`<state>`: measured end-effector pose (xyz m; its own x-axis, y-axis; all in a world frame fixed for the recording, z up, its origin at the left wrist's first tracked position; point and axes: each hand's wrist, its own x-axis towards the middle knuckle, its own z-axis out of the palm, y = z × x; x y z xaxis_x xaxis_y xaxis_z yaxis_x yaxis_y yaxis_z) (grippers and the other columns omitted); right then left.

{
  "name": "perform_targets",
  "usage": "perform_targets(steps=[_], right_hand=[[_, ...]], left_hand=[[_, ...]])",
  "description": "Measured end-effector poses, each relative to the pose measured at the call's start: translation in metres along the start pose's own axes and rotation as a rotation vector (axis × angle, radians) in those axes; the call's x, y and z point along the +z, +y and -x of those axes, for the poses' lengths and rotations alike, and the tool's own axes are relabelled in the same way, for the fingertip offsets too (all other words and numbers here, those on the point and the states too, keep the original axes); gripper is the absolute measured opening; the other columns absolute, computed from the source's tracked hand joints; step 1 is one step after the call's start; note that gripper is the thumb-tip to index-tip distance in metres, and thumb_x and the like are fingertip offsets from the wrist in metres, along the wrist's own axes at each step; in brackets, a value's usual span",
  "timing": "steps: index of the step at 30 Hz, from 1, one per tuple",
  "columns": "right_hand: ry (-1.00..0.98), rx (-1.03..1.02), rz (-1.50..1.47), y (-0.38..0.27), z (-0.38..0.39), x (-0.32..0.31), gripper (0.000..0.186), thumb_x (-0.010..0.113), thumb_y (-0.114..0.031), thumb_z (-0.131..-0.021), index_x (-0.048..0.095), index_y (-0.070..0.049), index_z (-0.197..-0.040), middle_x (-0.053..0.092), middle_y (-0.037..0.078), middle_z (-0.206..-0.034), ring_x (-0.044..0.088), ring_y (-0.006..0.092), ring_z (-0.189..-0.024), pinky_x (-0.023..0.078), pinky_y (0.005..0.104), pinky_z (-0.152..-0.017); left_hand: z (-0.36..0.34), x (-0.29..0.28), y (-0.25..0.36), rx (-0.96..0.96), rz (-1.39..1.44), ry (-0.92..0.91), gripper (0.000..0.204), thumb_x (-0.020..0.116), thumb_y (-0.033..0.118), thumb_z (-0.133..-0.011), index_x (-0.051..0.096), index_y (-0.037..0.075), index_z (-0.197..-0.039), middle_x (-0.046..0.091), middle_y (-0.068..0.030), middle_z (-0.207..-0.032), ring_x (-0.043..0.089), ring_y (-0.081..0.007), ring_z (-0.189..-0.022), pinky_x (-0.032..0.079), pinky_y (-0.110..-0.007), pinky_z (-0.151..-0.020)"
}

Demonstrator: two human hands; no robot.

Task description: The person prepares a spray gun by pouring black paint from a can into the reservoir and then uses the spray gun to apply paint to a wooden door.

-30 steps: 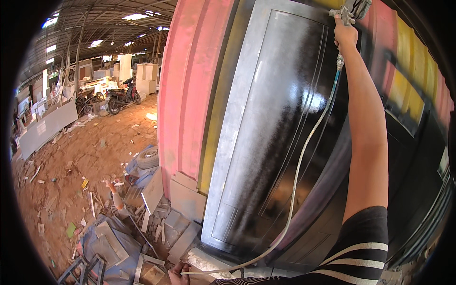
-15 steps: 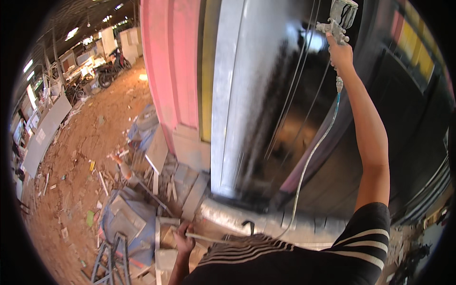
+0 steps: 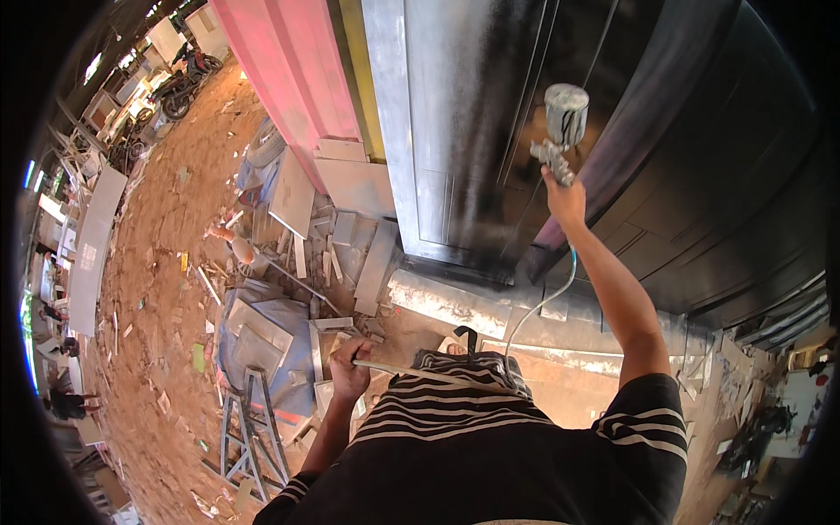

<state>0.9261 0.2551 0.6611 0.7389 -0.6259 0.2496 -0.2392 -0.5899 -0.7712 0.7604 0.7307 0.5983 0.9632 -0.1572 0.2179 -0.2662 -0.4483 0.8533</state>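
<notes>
My right hand (image 3: 567, 199) is wrapped round a paint spray gun (image 3: 553, 159), whose paint-smeared metal cup (image 3: 567, 116) sits above it. The gun is held in front of a tall panelled door (image 3: 490, 105), glossy black over its middle and whitish grey along its left edge. From the gun's handle a thin pale air hose (image 3: 527, 317) curves down and passes across my waist. Down on the left, my left hand (image 3: 350, 371) is closed on that hose.
Left of the door stand a pink ribbed panel (image 3: 289, 70) and a yellow strip. More dark panels (image 3: 700, 210) lean at the right. Scrap boards (image 3: 293, 197), a blue tarp (image 3: 293, 376) and a metal trestle (image 3: 249, 429) lie at lower left. A motorcycle (image 3: 179, 87) is parked farther off.
My right hand has brought the spray gun down from high on the door toward its middle, bending the arm. My left hand keeps its grip on the hose. The view has tilted downward.
</notes>
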Motion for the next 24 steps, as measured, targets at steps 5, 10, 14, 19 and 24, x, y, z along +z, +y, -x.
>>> perform_targets(steps=[5,10,14,19,24], right_hand=[[-0.116,0.073,0.219,0.034,0.013,0.001,0.055,0.068,-0.051,-0.083,0.068,0.003,-0.092,0.068,0.027,-0.087,0.065,0.0425,-0.095,0.050,0.0472,-0.079],[-0.037,-0.002,0.124,0.015,-0.026,-0.024,0.047,0.068,-0.048,-0.084,0.069,-0.007,-0.106,0.069,0.023,-0.099,0.063,0.0417,-0.102,0.049,0.0461,-0.085],[0.173,-0.169,-0.039,-0.042,-0.079,-0.067,0.048,0.068,-0.046,-0.085,0.069,-0.002,-0.100,0.068,0.025,-0.092,0.064,0.0417,-0.098,0.049,0.0433,-0.081],[0.345,-0.346,-0.171,-0.129,-0.127,-0.125,0.037,0.070,-0.039,-0.088,0.063,-0.006,-0.074,0.054,-0.003,-0.063,0.048,0.0080,-0.059,0.039,0.0283,-0.055],[0.463,-0.477,-0.412,-0.200,-0.126,-0.170,0.035,0.073,-0.038,-0.086,0.064,-0.005,-0.078,0.056,-0.002,-0.064,0.050,0.0066,-0.058,0.039,0.0262,-0.053]], left_hand=[[0.001,0.004,0.001,-0.032,-0.006,-0.003,0.021,0.057,0.017,-0.092,0.064,-0.002,-0.087,0.062,-0.0158,-0.075,0.062,-0.0276,-0.069,0.048,-0.034,-0.065],[-0.002,0.009,0.000,-0.011,-0.002,0.010,0.023,0.056,0.020,-0.093,0.064,-0.002,-0.087,0.061,-0.0146,-0.073,0.060,-0.0257,-0.066,0.047,-0.034,-0.063],[-0.008,0.013,0.008,0.012,0.023,-0.005,0.029,0.055,0.025,-0.095,0.064,-0.001,-0.087,0.060,-0.0142,-0.072,0.059,-0.0250,-0.065,0.046,-0.034,-0.062],[-0.008,0.023,-0.004,0.018,0.051,0.025,0.034,0.055,0.030,-0.096,0.065,-0.001,-0.087,0.060,-0.0145,-0.072,0.059,-0.0252,-0.064,0.046,-0.034,-0.061],[-0.009,0.023,-0.002,0.026,0.039,0.030,0.031,0.055,0.027,-0.095,0.064,-0.001,-0.085,0.060,-0.0156,-0.072,0.059,-0.0277,-0.065,0.046,-0.036,-0.062]])
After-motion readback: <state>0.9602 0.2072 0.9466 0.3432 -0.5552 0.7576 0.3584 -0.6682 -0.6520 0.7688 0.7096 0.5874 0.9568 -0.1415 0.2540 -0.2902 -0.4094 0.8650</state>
